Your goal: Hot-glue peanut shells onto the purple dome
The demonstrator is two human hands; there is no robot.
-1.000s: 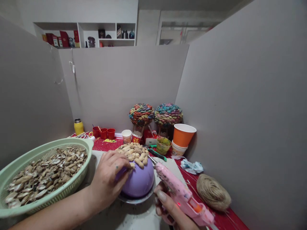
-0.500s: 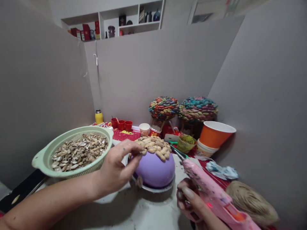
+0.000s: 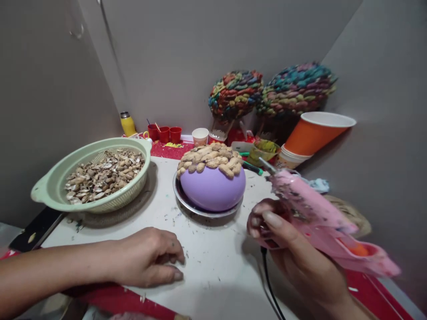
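A purple balloon (image 3: 213, 189) rests in a shallow metal dish (image 3: 213, 215), its top covered with peanut shells (image 3: 211, 156). My left hand (image 3: 151, 257) is low over the white table, below and left of the dish, with fingers loosely bent and a gap between thumb and fingers; nothing shows in it. My right hand (image 3: 290, 249) is wrapped round the handle of a pink glue gun (image 3: 310, 200), whose metal nozzle points up and left, to the right of the balloon. A green colander (image 3: 140, 178) of loose shells stands at the left.
Behind are a yellow bottle (image 3: 127, 124), red cups (image 3: 164, 134), a paper cup (image 3: 200, 137) and two multicoloured shell-covered balls (image 3: 236, 95). An orange paper bucket (image 3: 310, 135) leans at the right. A black cable (image 3: 267, 278) hangs from the glue gun.
My left hand has left the shells on the balloon and moved down toward the table's near side. The glue gun has turned and shifted right in my right hand. The view has tilted downward.
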